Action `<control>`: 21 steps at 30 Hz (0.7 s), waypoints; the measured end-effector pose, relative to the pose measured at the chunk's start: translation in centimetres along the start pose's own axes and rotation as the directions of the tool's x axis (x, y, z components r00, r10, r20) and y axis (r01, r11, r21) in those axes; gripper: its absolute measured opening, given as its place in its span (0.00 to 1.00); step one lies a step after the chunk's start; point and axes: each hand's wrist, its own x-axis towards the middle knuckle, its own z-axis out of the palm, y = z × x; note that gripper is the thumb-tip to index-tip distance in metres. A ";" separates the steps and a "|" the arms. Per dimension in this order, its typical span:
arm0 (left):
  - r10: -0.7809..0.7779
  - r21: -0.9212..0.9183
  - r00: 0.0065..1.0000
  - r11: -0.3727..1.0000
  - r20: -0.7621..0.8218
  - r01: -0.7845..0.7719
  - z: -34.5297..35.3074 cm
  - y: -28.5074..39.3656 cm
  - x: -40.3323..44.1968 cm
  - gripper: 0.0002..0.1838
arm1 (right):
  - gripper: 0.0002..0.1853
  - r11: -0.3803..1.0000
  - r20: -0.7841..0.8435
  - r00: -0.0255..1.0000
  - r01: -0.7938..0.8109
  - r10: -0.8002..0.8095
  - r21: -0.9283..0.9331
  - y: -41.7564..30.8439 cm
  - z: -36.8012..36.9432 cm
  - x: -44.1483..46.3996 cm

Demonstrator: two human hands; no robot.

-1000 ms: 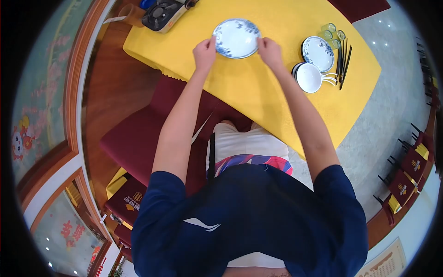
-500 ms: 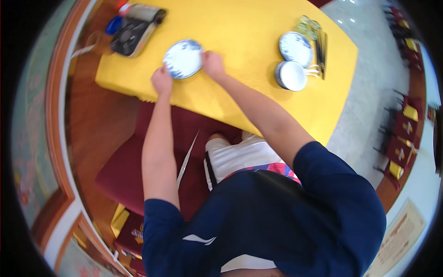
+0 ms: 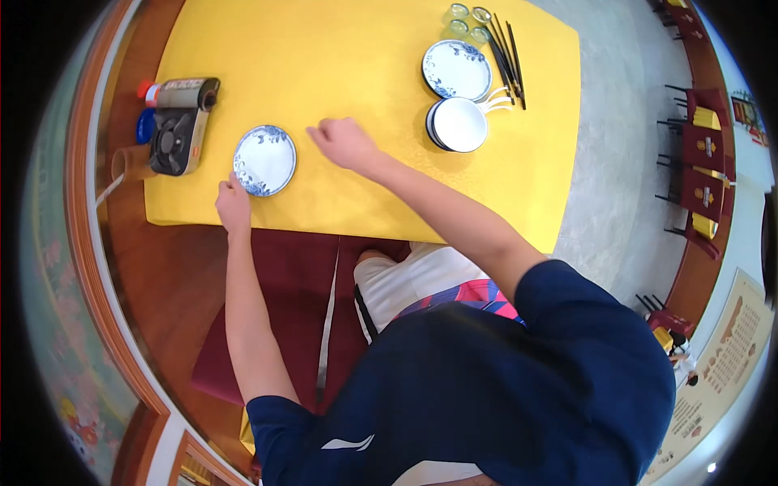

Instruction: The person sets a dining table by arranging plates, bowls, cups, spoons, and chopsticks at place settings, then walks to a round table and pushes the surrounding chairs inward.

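A round white plate [image 3: 267, 159] with blue floral patterning lies on the yellow tablecloth in front of me. My left hand [image 3: 233, 206] is at its lower left rim, thumb and fingers closed on the edge. To the right of the plate, apart from it, my right hand [image 3: 344, 146] is over the cloth with loosely bent fingers and nothing in it. Further right, stacked bowls [image 3: 460, 125] stand beside another patterned plate [image 3: 456, 70]. White spoons [image 3: 496, 100] stick out by the bowls.
A portable gas stove [image 3: 176, 142] and a gas canister [image 3: 185, 93] sit at the table's left edge. Several glasses [image 3: 459, 30] and dark chopsticks [image 3: 508, 61] are at the back right. A maroon bench seat [image 3: 284, 300] is below the table edge.
My right hand has let go of the plate's right rim and moved off to the right. My left hand stays at the rim. The camera view has shifted, showing more of the table's far side.
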 end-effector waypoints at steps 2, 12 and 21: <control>-0.027 0.072 1.000 0.997 0.016 0.026 -0.5 3.1 0.1 0.25 | 0.23 0.999 -0.189 0.982 -0.032 0.026 -0.026 1.7 -6.6 -1.9; 0.425 -0.424 0.776 0.877 0.466 -0.226 13.1 29.9 -0.5 0.29 | 0.25 0.767 -0.514 0.786 -0.551 0.343 -0.330 23.1 -23.3 1.1; 0.467 -0.187 0.619 0.867 0.632 -0.463 15.6 36.2 -1.5 0.26 | 0.22 0.792 -0.351 0.900 -0.405 0.258 -0.457 23.1 -24.3 0.4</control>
